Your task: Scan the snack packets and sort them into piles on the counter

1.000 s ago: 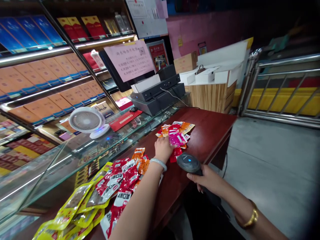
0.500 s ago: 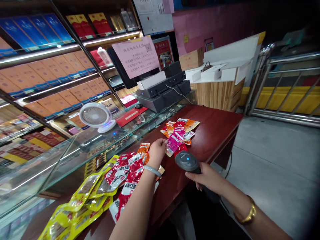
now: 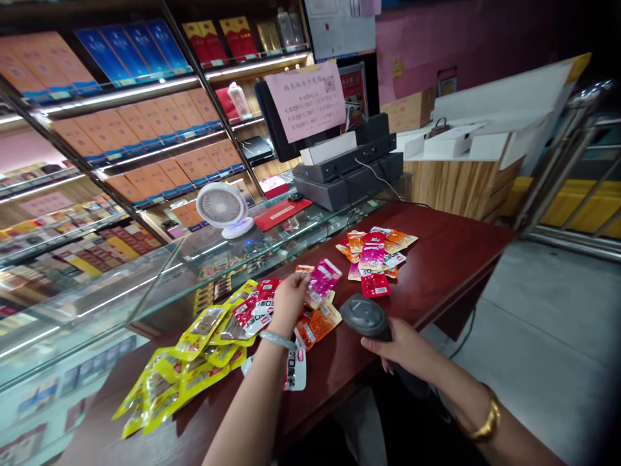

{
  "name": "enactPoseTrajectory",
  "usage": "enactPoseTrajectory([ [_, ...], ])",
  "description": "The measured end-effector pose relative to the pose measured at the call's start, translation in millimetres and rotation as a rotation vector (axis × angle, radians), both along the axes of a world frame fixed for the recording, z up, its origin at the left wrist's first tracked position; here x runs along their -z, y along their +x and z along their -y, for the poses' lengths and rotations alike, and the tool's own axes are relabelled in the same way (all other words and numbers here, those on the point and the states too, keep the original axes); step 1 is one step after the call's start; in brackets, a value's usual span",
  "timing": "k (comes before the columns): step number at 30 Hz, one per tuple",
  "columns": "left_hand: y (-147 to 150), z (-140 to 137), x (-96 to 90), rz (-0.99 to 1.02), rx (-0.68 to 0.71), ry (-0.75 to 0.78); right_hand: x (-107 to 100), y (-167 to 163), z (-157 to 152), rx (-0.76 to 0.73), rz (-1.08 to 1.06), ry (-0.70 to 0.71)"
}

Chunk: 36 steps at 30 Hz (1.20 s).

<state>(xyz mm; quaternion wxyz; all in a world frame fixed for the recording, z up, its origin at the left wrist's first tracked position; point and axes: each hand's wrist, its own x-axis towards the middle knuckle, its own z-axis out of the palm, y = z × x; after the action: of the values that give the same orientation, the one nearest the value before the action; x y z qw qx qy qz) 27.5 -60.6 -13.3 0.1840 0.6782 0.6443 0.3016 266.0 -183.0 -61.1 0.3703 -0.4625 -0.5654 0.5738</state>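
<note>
Between the fingertips of my left hand (image 3: 291,299) is a magenta snack packet (image 3: 324,281), held just above the other packets. My right hand (image 3: 405,346) grips a dark grey barcode scanner (image 3: 365,315), its head pointing toward the packets. Under and beside my left hand lie an orange snack packet (image 3: 324,321) and red-and-white packets (image 3: 258,304), partly hidden by the hand and forearm. A pile of yellow snack packets (image 3: 194,375) is further left. Farther along the table sits a mixed heap of red, orange and magenta packets (image 3: 374,255).
The dark red wooden table (image 3: 451,252) borders a glass display counter (image 3: 194,259). On the counter stand a small white fan (image 3: 223,207), a red envelope-like sheet (image 3: 282,213) and a monitor with a pink notice (image 3: 305,100). Boxed goods fill shelves behind; a metal railing (image 3: 572,162) stands right.
My left hand, pinching a magenta packet, has drawn back from the far heap toward the nearer packets. The view has turned left. My right hand still holds the scanner.
</note>
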Motion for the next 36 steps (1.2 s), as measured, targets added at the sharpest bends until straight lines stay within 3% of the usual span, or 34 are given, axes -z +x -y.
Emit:
enactPoseTrajectory([
  [5, -62.1, 7.1, -18.1, -0.268, -0.255, -0.050, 4.8, 4.9, -0.8, 0.012, -0.006, -0.005],
  [8, -84.4, 10.0, -17.0, -0.409, -0.288, -0.114, 4.8, 9.4, -1.5, 0.019, -0.008, -0.015],
  [11, -86.1, 12.1, -11.2, -0.572, -0.306, -0.089, 3.9, 14.2, -1.3, 0.027, 0.000, -0.026],
  [14, -64.1, 11.9, -7.2, -0.671, -0.315, 0.068, 4.8, 20.5, -0.9, 0.041, 0.003, -0.034],
  [16, -37.0, 10.1, -5.4, -0.636, -0.241, 0.116, 6.6, 26.0, -1.0, 0.055, 0.008, -0.035],
  [22, 65.5, 2.5, 7.6, -0.521, 0.102, 0.030, 10.1, 46.3, 0.4, 0.134, 0.044, -0.008],
  [26, 113.1, -0.1, 16.6, -0.578, 0.183, -0.032, 10.0, 59.8, 3.3, 0.165, 0.104, -0.010],
  [31, 135.7, -3.1, 20.3, -0.607, 0.160, -0.075, 19.1, 73.3, 5.1, 0.205, 0.080, 0.005],
  [36, 126.4, -6.6, 20.7, -0.445, 0.107, -0.192, 18.9, 79.1, 8.4, 0.212, 0.077, -0.007],
])
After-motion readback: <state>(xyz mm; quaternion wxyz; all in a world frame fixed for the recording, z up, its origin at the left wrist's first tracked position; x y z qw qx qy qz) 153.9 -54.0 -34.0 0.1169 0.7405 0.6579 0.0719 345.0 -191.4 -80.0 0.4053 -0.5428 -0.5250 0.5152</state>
